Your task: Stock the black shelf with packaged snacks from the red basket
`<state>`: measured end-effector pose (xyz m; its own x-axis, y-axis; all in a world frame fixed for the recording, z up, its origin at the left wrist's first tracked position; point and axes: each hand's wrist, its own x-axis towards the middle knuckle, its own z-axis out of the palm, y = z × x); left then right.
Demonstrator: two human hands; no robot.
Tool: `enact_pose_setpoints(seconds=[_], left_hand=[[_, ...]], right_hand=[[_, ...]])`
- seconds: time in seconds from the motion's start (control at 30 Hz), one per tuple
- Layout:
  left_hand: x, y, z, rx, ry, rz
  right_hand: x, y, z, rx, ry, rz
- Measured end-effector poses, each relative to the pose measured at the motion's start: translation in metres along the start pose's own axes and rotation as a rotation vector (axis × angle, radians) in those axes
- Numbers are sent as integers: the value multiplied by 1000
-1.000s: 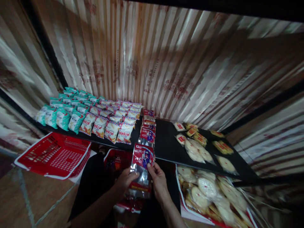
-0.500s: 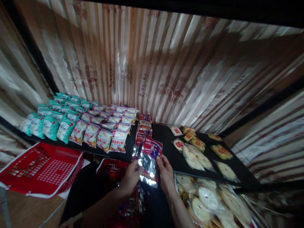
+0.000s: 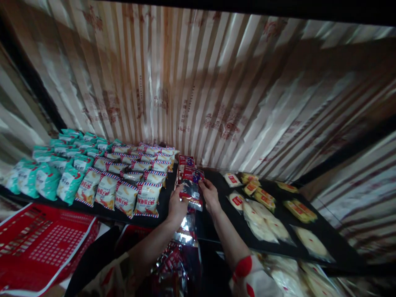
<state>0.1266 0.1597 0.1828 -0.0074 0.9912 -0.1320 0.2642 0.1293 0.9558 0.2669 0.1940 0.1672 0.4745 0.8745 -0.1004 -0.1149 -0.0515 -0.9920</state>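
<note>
A red and silver snack packet (image 3: 191, 187) is held between my two hands over the black shelf. My left hand (image 3: 177, 206) grips its lower left side, fingers closed. On its right edge my right hand (image 3: 209, 194) pinches with thumb and fingers. Behind it, a similar red packet (image 3: 186, 161) lies against the back of the shelf, partly covered. More silver-and-red packets (image 3: 185, 227) show below my hands near the shelf's front edge. To the left stand rows of white snack bags with striped edges (image 3: 147, 198).
Teal snack bags (image 3: 48, 181) fill the shelf's left end. On the right lie flat pale round packs (image 3: 258, 220) and yellow packs (image 3: 264, 198). A red basket (image 3: 46, 243) sits low at left. Corrugated sheeting (image 3: 185, 82) closes off the back.
Both hands have moved the packet forward, deeper over the shelf and toward the packets at the back. The view has shifted closer to the shelf.
</note>
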Motion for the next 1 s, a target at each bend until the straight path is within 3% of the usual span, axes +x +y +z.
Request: enact_pose_setpoints(seconds=[0.2, 0.43, 0.7, 1.0], left_hand=[[31, 9, 7, 251, 34, 23], [43, 15, 7, 416, 36, 12], [44, 13, 9, 484, 29, -13], [42, 12, 8, 487, 40, -22]], right_hand=[[39, 11, 6, -198, 23, -23], [55, 28, 7, -364, 36, -66], [64, 31, 9, -591, 58, -68], [52, 31, 7, -724, 75, -100]])
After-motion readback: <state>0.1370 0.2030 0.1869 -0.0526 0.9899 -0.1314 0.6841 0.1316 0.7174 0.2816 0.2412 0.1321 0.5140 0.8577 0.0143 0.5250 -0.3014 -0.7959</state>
